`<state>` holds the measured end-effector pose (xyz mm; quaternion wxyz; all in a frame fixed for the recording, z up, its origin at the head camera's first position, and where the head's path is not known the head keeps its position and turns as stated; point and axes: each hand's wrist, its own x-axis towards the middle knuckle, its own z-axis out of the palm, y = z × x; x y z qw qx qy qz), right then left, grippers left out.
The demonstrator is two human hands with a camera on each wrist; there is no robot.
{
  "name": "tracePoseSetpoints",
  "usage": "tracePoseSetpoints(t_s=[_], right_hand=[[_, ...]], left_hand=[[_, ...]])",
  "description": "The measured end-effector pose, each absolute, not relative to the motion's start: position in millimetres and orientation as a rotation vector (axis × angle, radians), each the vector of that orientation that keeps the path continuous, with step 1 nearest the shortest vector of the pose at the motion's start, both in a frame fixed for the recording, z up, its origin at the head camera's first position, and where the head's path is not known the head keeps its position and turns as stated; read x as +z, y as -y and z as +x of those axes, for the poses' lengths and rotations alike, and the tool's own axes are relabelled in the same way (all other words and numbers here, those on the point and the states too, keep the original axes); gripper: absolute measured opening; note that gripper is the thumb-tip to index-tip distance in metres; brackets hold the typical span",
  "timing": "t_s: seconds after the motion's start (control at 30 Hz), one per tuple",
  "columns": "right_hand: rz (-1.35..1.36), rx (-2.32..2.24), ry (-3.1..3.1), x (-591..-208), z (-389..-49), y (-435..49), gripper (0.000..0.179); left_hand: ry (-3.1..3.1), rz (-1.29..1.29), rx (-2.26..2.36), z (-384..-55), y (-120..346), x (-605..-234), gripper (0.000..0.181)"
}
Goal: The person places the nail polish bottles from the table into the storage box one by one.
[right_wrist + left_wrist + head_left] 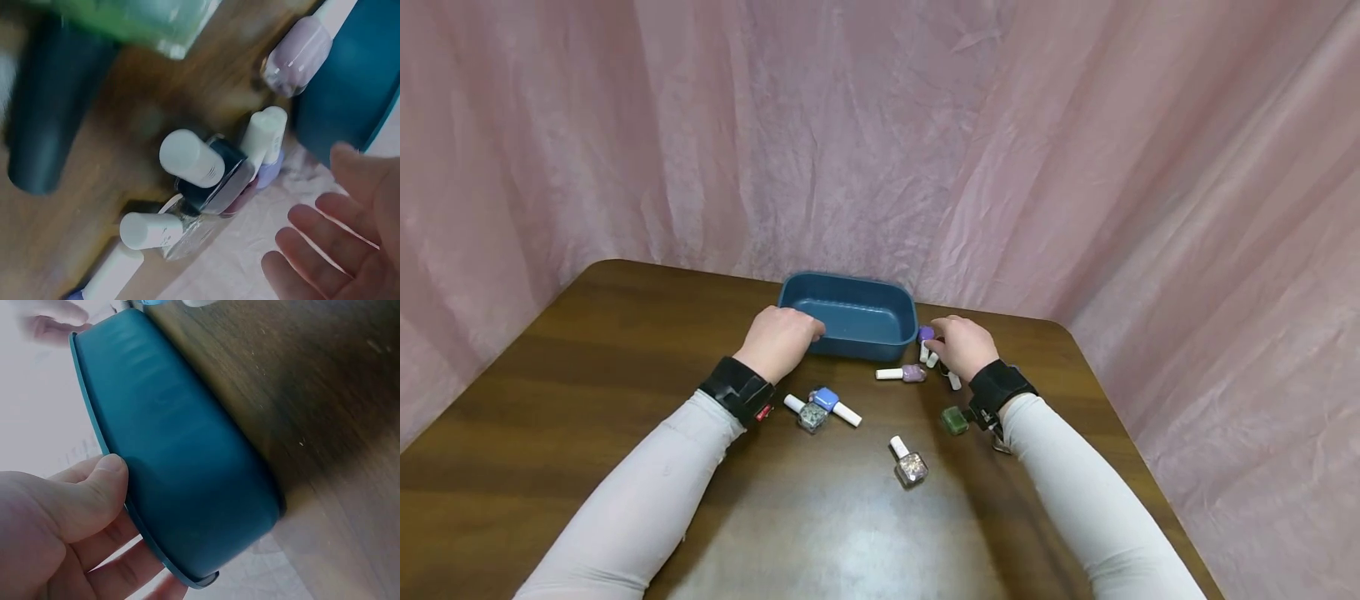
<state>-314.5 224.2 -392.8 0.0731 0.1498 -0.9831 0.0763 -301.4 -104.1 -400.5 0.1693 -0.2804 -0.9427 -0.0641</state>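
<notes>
My left hand (781, 343) grips the near left rim of a blue-teal plastic bin (169, 437), thumb outside the wall and fingers over the edge. To the bin's right, my right hand (966, 345) hovers over a cluster of nail polish bottles with its fingers loosely spread, holding nothing. In the right wrist view, the cluster includes a dark nail polish bottle (219, 172) with a white cap and a clear one (194, 236) beside it. A purple bottle (926, 333) lies against the bin's right end. A lilac bottle (913, 373) lies just in front of the bin.
Nearer on the wooden table (775, 533) lie a blue bottle (825, 399), a grey glitter bottle (812, 417) touching it, and a gold glitter bottle (912, 469). A green bottle (955, 420) lies by the right wrist. A pink curtain (865, 142) hangs behind the table.
</notes>
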Motion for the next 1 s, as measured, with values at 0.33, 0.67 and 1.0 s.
tracePoseSetpoints(t_s=[0.33,0.67,1.0], right_hand=[[0.593,0.252,3.097,-396,-329,-230,0.066],[0.709,0.246,3.141,-416,-359,-250,0.081],[0.749,0.246,3.129,-457,-401,-273,0.097]], left_hand=[[2.68,-0.802,-0.144,-303,107,-400,0.03],[2.693,-0.787,-0.135,-306,106,-401,0.028],[2.703,-0.784,-0.135,-306,107,-403,0.03]])
